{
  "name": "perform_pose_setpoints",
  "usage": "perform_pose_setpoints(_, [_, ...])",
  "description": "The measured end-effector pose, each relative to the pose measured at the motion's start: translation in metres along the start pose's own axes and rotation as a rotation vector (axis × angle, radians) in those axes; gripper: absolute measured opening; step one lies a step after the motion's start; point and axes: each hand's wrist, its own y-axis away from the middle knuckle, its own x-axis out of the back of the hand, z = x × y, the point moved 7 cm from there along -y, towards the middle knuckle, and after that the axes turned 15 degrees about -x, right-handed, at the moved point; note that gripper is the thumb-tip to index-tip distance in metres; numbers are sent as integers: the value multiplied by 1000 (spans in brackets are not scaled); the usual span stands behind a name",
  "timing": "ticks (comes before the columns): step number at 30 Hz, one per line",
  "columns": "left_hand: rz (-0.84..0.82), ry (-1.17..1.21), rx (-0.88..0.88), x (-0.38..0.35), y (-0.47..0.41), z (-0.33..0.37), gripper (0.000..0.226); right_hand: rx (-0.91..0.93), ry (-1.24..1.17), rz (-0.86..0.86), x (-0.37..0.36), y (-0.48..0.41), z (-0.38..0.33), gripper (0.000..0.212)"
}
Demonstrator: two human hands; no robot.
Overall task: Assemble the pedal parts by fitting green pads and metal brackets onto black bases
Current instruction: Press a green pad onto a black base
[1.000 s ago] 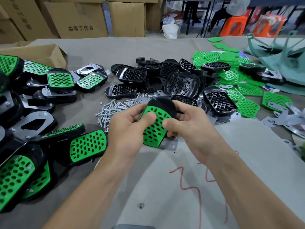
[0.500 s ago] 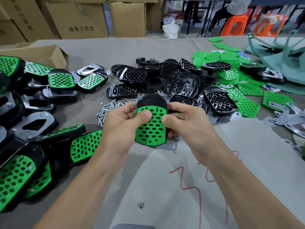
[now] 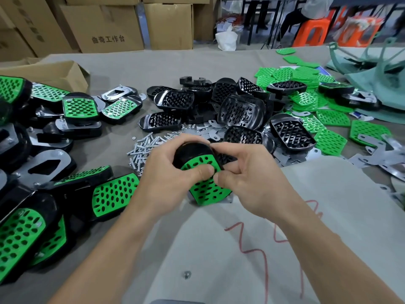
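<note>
Both hands hold 1 pedal just above the table, in front of the person. The left hand [image 3: 166,172] wraps the black base [image 3: 192,152] from its left side. The right hand [image 3: 247,178] curls round the right edge. Both thumbs press side by side on the green pad [image 3: 206,187], which sits on the base's face. The pad looks like thin, flexible rubber, light and fairly grippy, so it probably needs pushing down hole by hole over the base's studs. The base seems to be stiff moulded plastic, glossy and a little slippery, and is best gripped by its long edges with fingers behind it. The table is covered in grey cloth [image 3: 153,69], with a pale sheet [image 3: 328,216] scribbled in red lying near the person. On the cloth lie a heap of bare bases [image 3: 238,106], loose pads [image 3: 333,117], metal brackets [image 3: 372,159], a scatter of screws [image 3: 144,148] and finished pedals [image 3: 114,194] at the left. Cardboard boxes [image 3: 105,25] and an orange stool [image 3: 313,31] stand behind the table.
</note>
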Motion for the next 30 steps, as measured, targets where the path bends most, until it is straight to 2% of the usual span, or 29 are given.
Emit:
perform_pose_setpoints(4, [201,234,25,7,1,-1,30,37,-138,29,-4,1,-5,48])
perform_pose_setpoints(6, [305,371,103,8,6,-9,29,11,-224,31,-2,0,-3,44])
perform_pose_setpoints(9, [317,533,195,-3,11,-17,29,-25,-268,36,4,-2,0,31])
perform_pose_setpoints(10, [315,539,209,-6,11,-18,29,-26,-270,29,6,-1,0,25])
perform_pose_setpoints(13, [296,373,162,0,6,-14,27,6,-229,83,12,-1,-1,33])
perform_pose_setpoints(16, [110,72,4,8,-2,-3,30,30,-163,156,17,1,-1,34])
perform_pose_setpoints(19, [-42,-104,-31,6,-2,1,29,42,-126,138,11,3,-3,34])
perform_pose_setpoints(22, [33,63,-12,8,-1,3,32,59,-121,106,9,3,-7,29])
perform_pose_setpoints(24, [137,197,20,10,1,2,31,36,-217,62,13,0,-6,27])
perform_pose_setpoints(27, [238,263,70,7,5,-2,28,2,-364,-51,14,1,-4,38])
perform_pose_setpoints(30, [240,283,119,3,6,-5,26,-2,-432,-70,13,2,-2,36])
